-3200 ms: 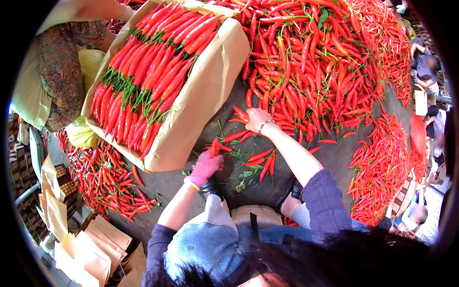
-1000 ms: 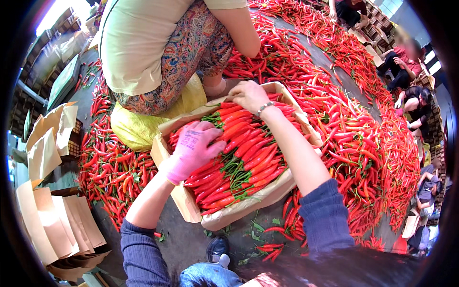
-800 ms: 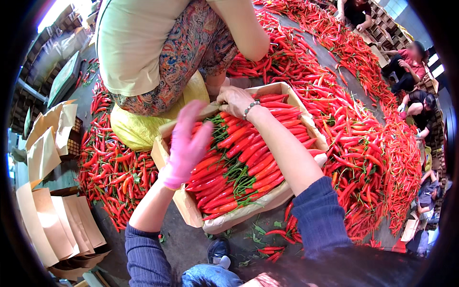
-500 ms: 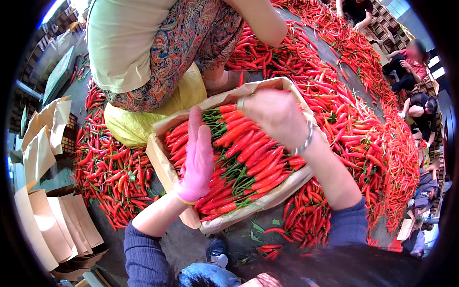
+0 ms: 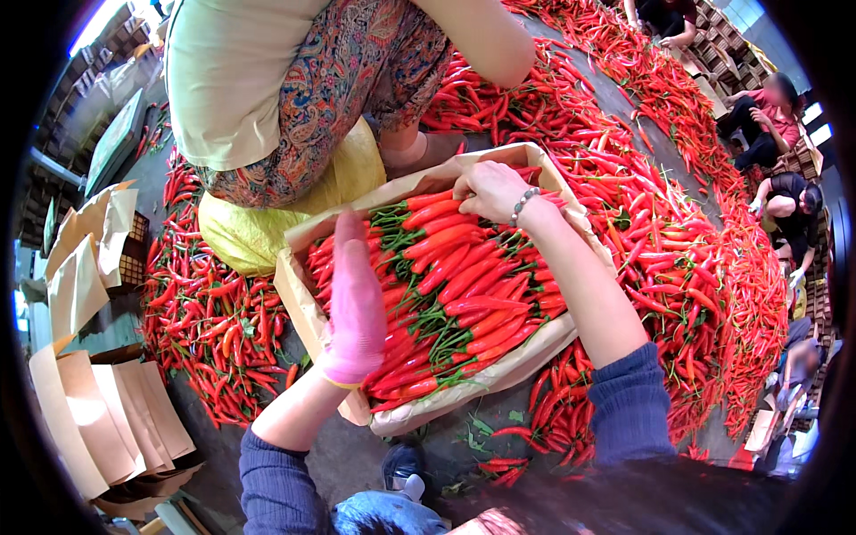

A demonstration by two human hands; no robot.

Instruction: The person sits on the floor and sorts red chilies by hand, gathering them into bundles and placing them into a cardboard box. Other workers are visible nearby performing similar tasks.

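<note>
Red chili peppers (image 5: 464,272) with green stems lie in neat rows in a paper-lined box (image 5: 473,392) in front of me. My left hand (image 5: 355,308), in a pink glove, stands edge-on over the peppers at the box's left side. Its fingers are straight and hold nothing; the fingertips are slightly blurred. My right hand (image 5: 496,192), bare with a beaded bracelet (image 5: 524,205) at the wrist, is at the far side of the box. Its fingers are bent down against the peppers there, and the hand itself hides what they pinch.
Loose chili peppers (image 5: 660,259) cover the floor to the right and left. Across the box a person in patterned trousers (image 5: 343,80) sits on a yellow sack (image 5: 254,236). Folded brown cardboard (image 5: 116,410) stands at the left. Other people sit along the far right.
My right hand has slowed and sits slightly farther left, its fingers bent onto the peppers. My left hand has shifted slightly left. A pepper now lies crosswise on the right-hand rows.
</note>
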